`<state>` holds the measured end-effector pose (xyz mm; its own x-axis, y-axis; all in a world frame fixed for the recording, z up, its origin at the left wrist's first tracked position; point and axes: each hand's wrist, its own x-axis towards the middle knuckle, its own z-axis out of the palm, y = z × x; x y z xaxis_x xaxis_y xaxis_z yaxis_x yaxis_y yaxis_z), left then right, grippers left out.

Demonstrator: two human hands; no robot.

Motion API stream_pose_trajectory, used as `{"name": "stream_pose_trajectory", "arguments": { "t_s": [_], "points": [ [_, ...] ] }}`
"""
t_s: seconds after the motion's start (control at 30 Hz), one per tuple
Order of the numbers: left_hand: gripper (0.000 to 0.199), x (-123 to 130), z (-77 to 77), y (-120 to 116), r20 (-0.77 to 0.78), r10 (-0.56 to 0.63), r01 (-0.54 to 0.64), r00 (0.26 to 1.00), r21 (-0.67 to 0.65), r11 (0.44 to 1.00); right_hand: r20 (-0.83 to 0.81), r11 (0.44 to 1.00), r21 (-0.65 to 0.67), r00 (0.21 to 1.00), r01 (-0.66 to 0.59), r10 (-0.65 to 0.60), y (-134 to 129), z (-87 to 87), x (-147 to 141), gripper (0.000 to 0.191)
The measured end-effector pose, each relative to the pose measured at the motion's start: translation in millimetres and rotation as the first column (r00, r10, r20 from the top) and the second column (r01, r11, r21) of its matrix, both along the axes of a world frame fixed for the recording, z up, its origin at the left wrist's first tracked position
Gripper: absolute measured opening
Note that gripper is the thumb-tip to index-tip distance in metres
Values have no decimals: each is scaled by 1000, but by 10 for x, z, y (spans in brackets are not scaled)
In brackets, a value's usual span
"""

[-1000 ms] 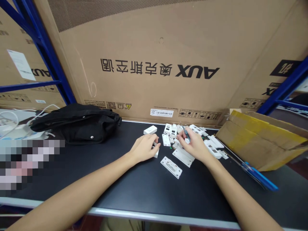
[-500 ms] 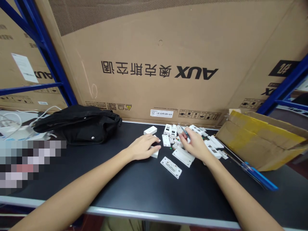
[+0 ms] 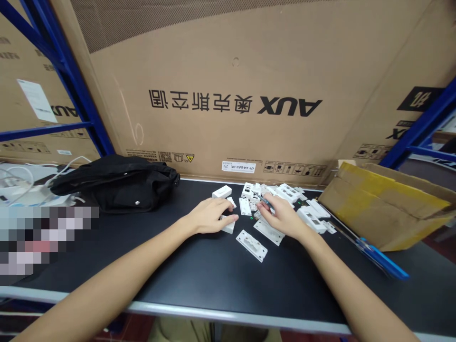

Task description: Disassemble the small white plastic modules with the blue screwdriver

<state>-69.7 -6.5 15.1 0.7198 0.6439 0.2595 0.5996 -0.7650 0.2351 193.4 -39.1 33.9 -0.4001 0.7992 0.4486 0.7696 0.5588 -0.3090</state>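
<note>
**Both hands closed at the white plastic parts**
Your left hand (image 3: 208,216) curls its fingers (image 3: 230,218) over a white plastic block (image 3: 228,227) at 12 o'clock. Your right hand (image 3: 281,217) pinches a slim tool (image 3: 265,204) narrowly, just before a pile of white plastic housings (image 3: 274,192) at 1 o'clock. A black bag (image 3: 114,186) lies at 10 o'clock.

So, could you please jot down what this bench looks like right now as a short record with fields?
Left hand: resting over a white plastic part, fingers touching it
Right hand: pinching a slim tool
Nearby: heap of white plastic parts; loose white plate
Rest: black bag; AUX carton; cardboard box
</note>
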Motion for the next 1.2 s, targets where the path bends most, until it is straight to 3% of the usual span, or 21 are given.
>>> {"name": "stream_pose_trajectory", "arguments": {
  "t_s": [0.17,0.37,0.57,0.63,0.77,0.9,1.07,1.2],
  "points": [
    [31,198,70,207,-152,32,-16,988,105,994,19,999,28,1000,19,-20,30,-42,25,28],
    [18,380,117,604,-182,57,-42,982,84,996,-7,985,78,988,155,-155,63,-64,126,32],
    [48,263,47,824,-152,274,-270,950,42,962,-53,967,91,971,239,-235,96,-70,206,32],
    [47,243,3,859,-178,296,-302,938,-7,953,-60,966,90,969,243,-238,103,-74,205,33],
    [40,309,-30,900,-184,282,-298,942,-61,953,-57,966,89,970,242,-237,96,-70,192,33],
    [39,349,13,902,-94,264,-271,960,-73,960,-59,963,94,967,254,-250,88,-60,204,33],
    [50,113,26,778,0,185,-185,983,-83,979,-66,969,74,971,234,-230,86,-65,210,32],
    [52,-82,73,485,12,121,-119,993,-86,989,-64,981,40,980,190,-187,64,-56,168,31]
  ]
}}
